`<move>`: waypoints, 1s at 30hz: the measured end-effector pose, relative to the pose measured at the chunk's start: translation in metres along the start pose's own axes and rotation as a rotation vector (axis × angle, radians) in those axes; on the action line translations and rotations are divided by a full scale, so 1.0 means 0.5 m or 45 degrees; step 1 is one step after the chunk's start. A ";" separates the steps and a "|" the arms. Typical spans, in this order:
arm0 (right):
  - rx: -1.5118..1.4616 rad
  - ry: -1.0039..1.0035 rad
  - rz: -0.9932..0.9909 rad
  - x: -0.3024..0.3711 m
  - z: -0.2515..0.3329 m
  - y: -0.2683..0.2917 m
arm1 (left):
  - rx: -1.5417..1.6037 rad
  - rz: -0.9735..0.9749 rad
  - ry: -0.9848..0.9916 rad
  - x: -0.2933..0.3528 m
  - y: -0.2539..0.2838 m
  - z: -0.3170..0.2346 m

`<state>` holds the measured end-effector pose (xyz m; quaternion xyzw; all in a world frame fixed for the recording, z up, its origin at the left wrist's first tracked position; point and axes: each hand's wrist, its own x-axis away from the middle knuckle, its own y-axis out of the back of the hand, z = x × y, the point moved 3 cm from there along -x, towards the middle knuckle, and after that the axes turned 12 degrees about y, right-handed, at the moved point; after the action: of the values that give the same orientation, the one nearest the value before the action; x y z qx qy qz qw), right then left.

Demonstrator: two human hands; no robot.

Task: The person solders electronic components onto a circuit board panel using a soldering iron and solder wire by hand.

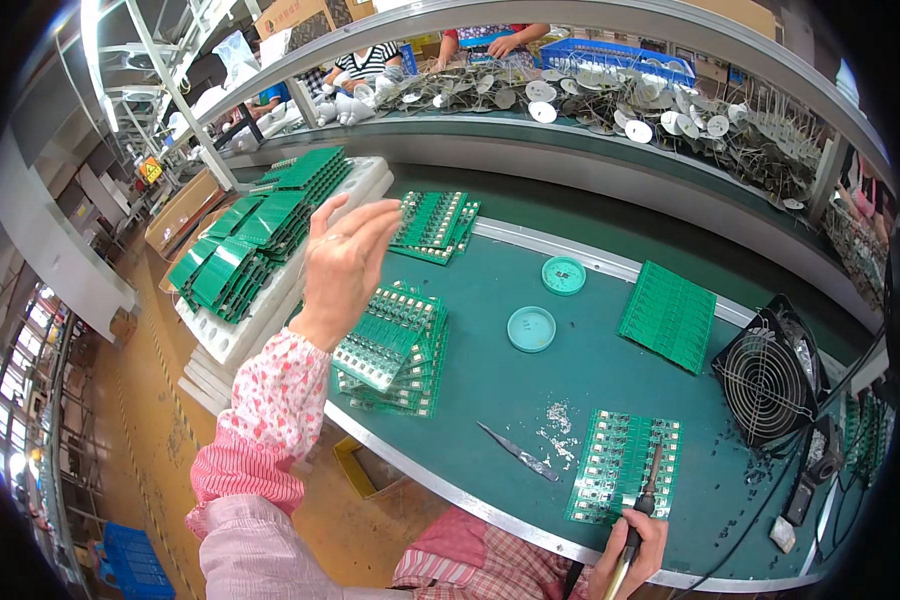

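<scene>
My right hand [632, 555], at the near edge of the bench, is closed round the handle of a soldering iron [646, 500]. The iron's tip lies over a green circuit board panel [605, 460] with rows of small parts. My left hand [345, 268] is raised with its fingers stretched out and nothing visible in it. Below and beside it is a stack of populated green board panels [425, 375]. A pair of tweezers [518, 452] rests on the bench left of the panel, near white crumbs [560, 430].
Two small round green dishes [531, 330] sit mid-bench. At the right stand a fan [767, 380] and cables; a green panel [668, 318] lies left of it. More boards [435, 222] lie at the back left, others on white foam [360, 185]. Beyond, people work behind a metal rail [420, 25].
</scene>
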<state>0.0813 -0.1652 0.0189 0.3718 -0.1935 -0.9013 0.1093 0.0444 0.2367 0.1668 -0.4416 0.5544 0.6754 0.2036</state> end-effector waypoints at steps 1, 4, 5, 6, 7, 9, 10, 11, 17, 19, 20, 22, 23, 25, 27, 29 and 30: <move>-0.003 0.000 -0.004 0.001 -0.001 -0.002 | -0.018 0.005 0.049 -0.003 -0.016 0.022; 0.015 0.014 0.017 0.001 0.001 0.001 | -0.100 0.141 0.166 -0.014 -0.046 0.082; 0.018 0.032 0.014 -0.001 0.003 0.002 | -0.124 0.155 0.201 -0.017 -0.051 0.095; 0.016 0.050 0.013 -0.002 0.005 0.002 | -0.131 0.153 0.196 -0.016 -0.048 0.106; 0.019 0.046 0.007 -0.001 0.004 0.004 | -0.189 0.143 0.213 -0.020 -0.048 0.106; -0.008 0.045 0.006 0.001 0.005 0.004 | -0.326 0.302 0.376 -0.021 -0.034 0.113; -0.017 0.044 0.004 0.003 0.004 0.003 | -0.335 0.300 0.373 -0.021 -0.020 0.100; -0.038 0.042 -0.006 0.005 0.000 0.002 | -0.428 0.135 0.226 -0.018 -0.014 0.072; 0.033 -0.007 -0.043 0.000 -0.008 0.002 | -0.054 0.247 -0.308 0.136 0.056 -0.151; 0.043 0.010 -0.004 0.001 -0.003 -0.003 | 0.218 0.389 -0.343 0.222 0.091 -0.226; 0.010 0.036 -0.001 -0.003 0.005 -0.004 | 0.383 0.447 -0.265 0.254 0.095 -0.270; -0.035 0.037 -0.018 0.005 -0.003 -0.005 | 0.471 0.621 -0.191 0.309 0.075 -0.338; -0.033 0.047 -0.012 0.010 -0.009 -0.006 | 0.471 0.614 -0.182 0.314 0.064 -0.364; -0.074 0.173 0.024 0.015 -0.013 -0.005 | 0.670 0.681 -0.296 0.318 0.053 -0.412; -0.056 0.195 0.081 0.017 -0.015 -0.007 | 0.651 0.709 -0.380 0.313 0.054 -0.429; -0.073 0.143 0.105 0.017 -0.010 -0.013 | 0.614 0.727 -0.530 0.298 0.055 -0.432; -0.073 0.147 0.093 0.021 -0.016 -0.013 | 0.610 0.720 -0.540 0.297 0.055 -0.428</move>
<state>0.0792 -0.1652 0.0044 0.4125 -0.1743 -0.8790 0.1639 0.0248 -0.0021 0.0615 -0.0636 0.7408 0.6327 0.2166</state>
